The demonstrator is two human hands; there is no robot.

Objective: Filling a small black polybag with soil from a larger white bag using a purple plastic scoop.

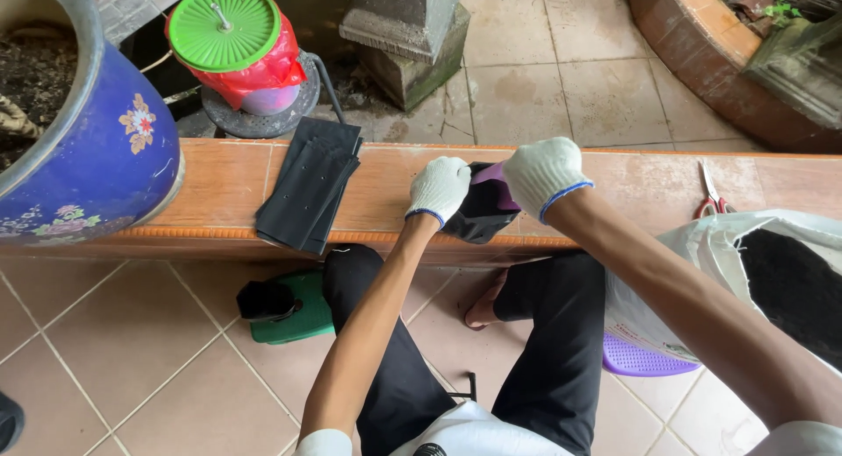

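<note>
Both my hands wear white knit gloves. My left hand (438, 189) grips the left edge of a small black plastic bag (478, 217) that rests on the orange tiled ledge (219, 188). My right hand (542, 174) holds a purple scoop (498, 182) whose end goes into the bag's mouth. What is on the scoop is hidden. A stack of flat black bags (309, 186) lies on the ledge to the left of my hands.
A large blue flowered pot (96, 149) with soil stands at the ledge's left end. A white sack of dark soil (772, 281) sits at my right over a purple stool (640, 358). Red-handled scissors (712, 197) lie on the ledge. A green-lidded container (237, 44) stands beyond.
</note>
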